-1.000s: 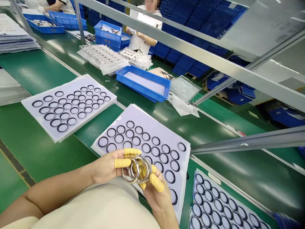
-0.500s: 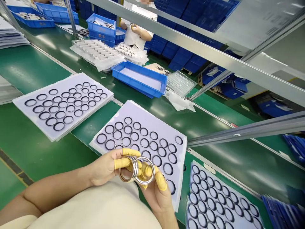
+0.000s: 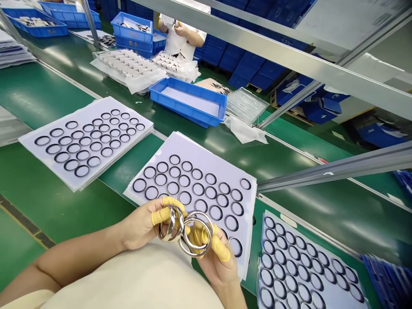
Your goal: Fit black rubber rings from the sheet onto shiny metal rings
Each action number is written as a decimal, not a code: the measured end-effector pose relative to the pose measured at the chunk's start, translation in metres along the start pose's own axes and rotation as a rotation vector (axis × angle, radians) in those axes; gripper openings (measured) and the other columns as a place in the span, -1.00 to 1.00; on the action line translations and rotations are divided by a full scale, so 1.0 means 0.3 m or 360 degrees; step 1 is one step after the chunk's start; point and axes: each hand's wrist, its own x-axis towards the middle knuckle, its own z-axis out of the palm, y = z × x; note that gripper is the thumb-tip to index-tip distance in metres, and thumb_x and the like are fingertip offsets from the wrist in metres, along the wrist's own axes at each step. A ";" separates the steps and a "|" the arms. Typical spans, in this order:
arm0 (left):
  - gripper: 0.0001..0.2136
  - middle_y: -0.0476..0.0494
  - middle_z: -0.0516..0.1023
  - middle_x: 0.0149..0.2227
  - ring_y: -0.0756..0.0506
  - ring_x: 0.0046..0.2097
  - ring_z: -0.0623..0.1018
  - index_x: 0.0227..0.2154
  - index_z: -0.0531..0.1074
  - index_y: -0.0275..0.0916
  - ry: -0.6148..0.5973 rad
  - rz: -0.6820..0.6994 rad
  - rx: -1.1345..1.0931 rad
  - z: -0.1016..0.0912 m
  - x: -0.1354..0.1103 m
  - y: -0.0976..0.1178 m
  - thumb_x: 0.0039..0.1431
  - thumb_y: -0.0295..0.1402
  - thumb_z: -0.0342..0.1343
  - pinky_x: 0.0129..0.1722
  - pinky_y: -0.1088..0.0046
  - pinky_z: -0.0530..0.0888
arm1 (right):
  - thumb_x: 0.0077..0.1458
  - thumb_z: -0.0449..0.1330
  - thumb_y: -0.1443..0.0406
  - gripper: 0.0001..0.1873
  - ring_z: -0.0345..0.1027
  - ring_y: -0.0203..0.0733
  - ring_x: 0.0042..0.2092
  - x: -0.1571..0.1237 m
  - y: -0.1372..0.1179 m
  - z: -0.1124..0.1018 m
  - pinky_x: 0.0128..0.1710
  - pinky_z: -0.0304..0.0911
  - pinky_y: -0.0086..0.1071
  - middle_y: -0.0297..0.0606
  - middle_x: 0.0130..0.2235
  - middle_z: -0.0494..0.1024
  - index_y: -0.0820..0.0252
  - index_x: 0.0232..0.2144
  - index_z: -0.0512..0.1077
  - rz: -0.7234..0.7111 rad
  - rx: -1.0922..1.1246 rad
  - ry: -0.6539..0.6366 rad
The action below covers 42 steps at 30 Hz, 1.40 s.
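Nearest are two bare hands with thin yellow rubber covers on several fingers, raised above the lower left edge of the middle stack of sheets (image 3: pixel 202 148). The left hand (image 3: pixel 141 223) is curled around a small bundle of metal rings (image 3: pixel 174 221), smooth and mirror-bright, the bands close side by side. The right hand (image 3: pixel 222 259) is bent around other shiny rings (image 3: pixel 195 254), which overlap like loose loops, right beside the bundle.

Under and behind the hands, the flat, matte, pale middle stack carries thin dark-edged circles (image 3: pixel 210 197) in slanting rows; its upper corner shows bare surface. Similar circles lie on the left stack of sheets (image 3: pixel 104 105) and on the right sheet (image 3: pixel 336 296). All rest on the smooth, glossy green table (image 3: pixel 130 156).

Farther, toward the table's far edge, stands a long blue plastic tray (image 3: pixel 182 109), rectangular, with a pale flat lining. Behind that edge is a co-worker in white (image 3: pixel 178 45).
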 end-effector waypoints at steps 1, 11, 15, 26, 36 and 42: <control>-0.68 -0.03 0.49 -0.49 0.09 -0.54 0.40 -0.37 0.50 -0.23 0.0008 -0.0001 0.0005 0.001 0.000 0.001 -0.10 -0.11 0.34 -0.56 0.63 0.26 | -0.16 0.34 0.03 -0.72 0.11 -0.27 -0.57 -0.001 0.000 -0.001 -0.54 0.06 -0.35 -0.34 -0.60 0.37 0.09 -0.57 0.50 -0.0013 0.0016 0.0018; -0.71 -0.09 0.49 -0.38 -0.01 -0.46 0.52 -0.32 0.44 -0.25 -0.0291 0.0039 0.0400 -0.022 -0.002 -0.021 0.07 -0.11 0.21 -0.48 0.53 0.44 | -0.09 0.36 0.10 -0.84 0.15 -0.28 -0.51 -0.011 -0.004 -0.015 -0.44 0.13 -0.34 -0.38 -0.59 0.39 0.01 -0.52 0.55 -0.0300 -0.0010 0.0243; -0.78 -0.11 0.46 -0.36 0.00 -0.40 0.50 -0.34 0.48 -0.27 -0.0338 0.0174 0.0691 -0.022 0.000 -0.014 0.16 -0.19 0.15 -0.36 0.48 0.47 | -0.03 0.31 0.07 -0.80 0.19 -0.26 -0.50 -0.018 -0.006 -0.020 -0.46 0.13 -0.33 -0.35 -0.57 0.42 0.02 -0.53 0.55 -0.0298 -0.0034 0.0126; -0.83 -0.07 0.38 -0.55 0.01 -0.47 0.45 -0.37 0.51 -0.22 -0.0464 0.0557 0.0382 -0.009 0.013 0.009 0.22 -0.27 0.09 -0.55 0.62 0.38 | 0.10 0.19 0.08 -0.75 0.17 -0.29 -0.52 -0.016 -0.005 -0.041 -0.52 0.04 -0.37 -0.36 -0.56 0.32 0.04 -0.44 0.57 -0.0340 0.0166 -0.0174; -0.77 -0.10 0.45 -0.48 0.12 -0.62 0.37 -0.43 0.54 -0.27 -0.0335 0.0336 0.0336 -0.005 0.043 -0.008 0.11 -0.18 0.19 -0.65 0.66 0.29 | 0.04 0.22 0.06 -0.73 0.11 -0.27 -0.53 0.013 -0.009 -0.061 -0.52 0.07 -0.37 -0.33 -0.57 0.34 0.09 -0.49 0.56 -0.0266 0.0139 -0.0179; -0.69 -0.13 0.48 -0.50 0.10 -0.62 0.39 -0.43 0.54 -0.33 -0.0292 0.0208 0.0358 0.009 0.073 -0.020 0.05 -0.12 0.23 -0.63 0.64 0.37 | -0.08 0.31 0.01 -0.69 0.08 -0.29 -0.52 0.025 -0.033 -0.067 -0.52 0.04 -0.38 -0.35 -0.57 0.31 0.12 -0.48 0.56 -0.0152 0.0037 -0.0165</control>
